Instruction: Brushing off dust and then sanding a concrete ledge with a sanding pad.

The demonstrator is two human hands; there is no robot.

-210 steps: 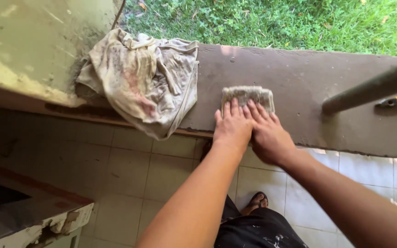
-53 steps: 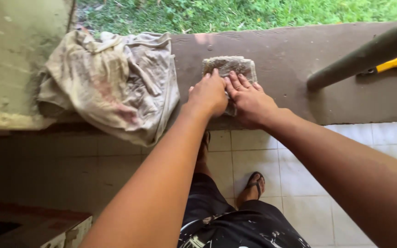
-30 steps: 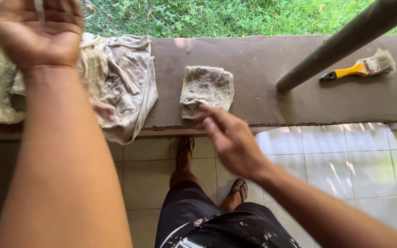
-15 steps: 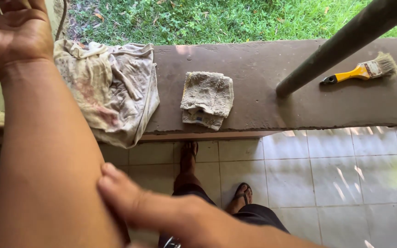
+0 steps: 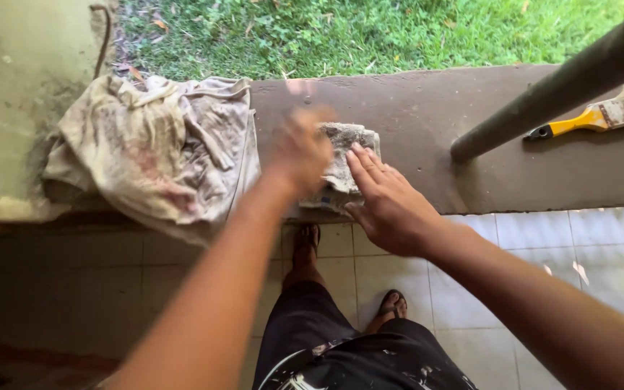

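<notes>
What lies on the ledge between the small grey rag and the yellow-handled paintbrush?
In the head view, a dark slanted pole crosses between the small grey rag and the paintbrush; otherwise bare ledge.

— What's the pad like?
— Small, grey, rough and rectangular, a bit frayed, lying flat just above the middle of the frame.
— Where exactly?
— On the brown ledge, near its front edge, partly covered by both hands.

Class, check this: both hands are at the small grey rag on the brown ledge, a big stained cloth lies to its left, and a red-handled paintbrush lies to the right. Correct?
Not quite: the paintbrush has a yellow handle, not red, as the head view shows. The rest stands.
</notes>
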